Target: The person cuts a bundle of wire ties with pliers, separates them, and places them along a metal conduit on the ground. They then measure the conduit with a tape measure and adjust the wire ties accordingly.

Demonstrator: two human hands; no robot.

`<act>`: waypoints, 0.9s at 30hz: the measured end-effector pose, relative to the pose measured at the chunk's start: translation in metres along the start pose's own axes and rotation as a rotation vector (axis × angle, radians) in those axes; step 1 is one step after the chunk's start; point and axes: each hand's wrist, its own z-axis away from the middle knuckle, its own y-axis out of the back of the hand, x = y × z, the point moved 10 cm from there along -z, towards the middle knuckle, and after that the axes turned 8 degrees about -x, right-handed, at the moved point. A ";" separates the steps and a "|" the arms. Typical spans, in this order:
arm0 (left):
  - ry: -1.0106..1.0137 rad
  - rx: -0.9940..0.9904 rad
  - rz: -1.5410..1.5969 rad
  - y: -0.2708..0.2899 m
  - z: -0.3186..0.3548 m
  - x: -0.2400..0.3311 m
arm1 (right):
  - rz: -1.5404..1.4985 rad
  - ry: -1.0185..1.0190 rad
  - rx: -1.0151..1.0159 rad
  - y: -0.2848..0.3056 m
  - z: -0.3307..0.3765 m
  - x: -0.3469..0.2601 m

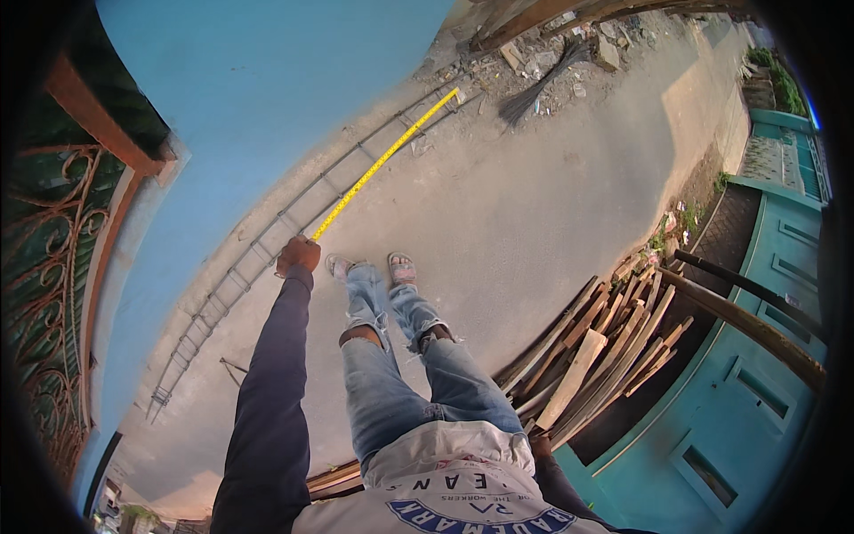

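Observation:
My left hand [299, 256] is closed, held out ahead on a straight arm. From it a yellow tape measure [374, 169] stretches away toward the far end of a rebar cage [242, 278]. The tape's case, if it is in my fist, is hidden by my fingers. The cage is long and narrow, made of thin steel bars with cross ties, and lies on the ground along the blue wall. Only a bit of my right hand [540, 447] shows, low beside my shirt; its fingers cannot be made out.
The light blue wall [258, 80] and a rusty scrollwork grille [62, 267] are on the left. Rubble and a stick broom [543, 86] lie at the far end. A heap of wooden planks [605, 356] rests at right by a teal gate [756, 383]. Wooden poles [747, 325] lean there.

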 end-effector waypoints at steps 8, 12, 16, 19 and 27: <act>0.009 -0.016 -0.003 -0.023 -0.022 0.044 | -0.327 -0.081 0.004 -0.032 0.072 -0.008; -0.023 -0.051 -0.024 -0.032 -0.021 0.044 | -0.162 -0.015 -0.017 -0.066 0.065 0.042; 0.027 -0.018 -0.071 -0.037 -0.029 0.025 | -0.061 0.287 0.066 -0.087 0.051 0.059; 0.061 -0.097 -0.042 -0.061 -0.031 0.011 | -0.113 0.229 0.050 -0.092 0.053 0.112; 0.025 -0.046 -0.096 -0.020 -0.002 0.022 | -0.192 0.080 0.067 -0.063 0.071 0.033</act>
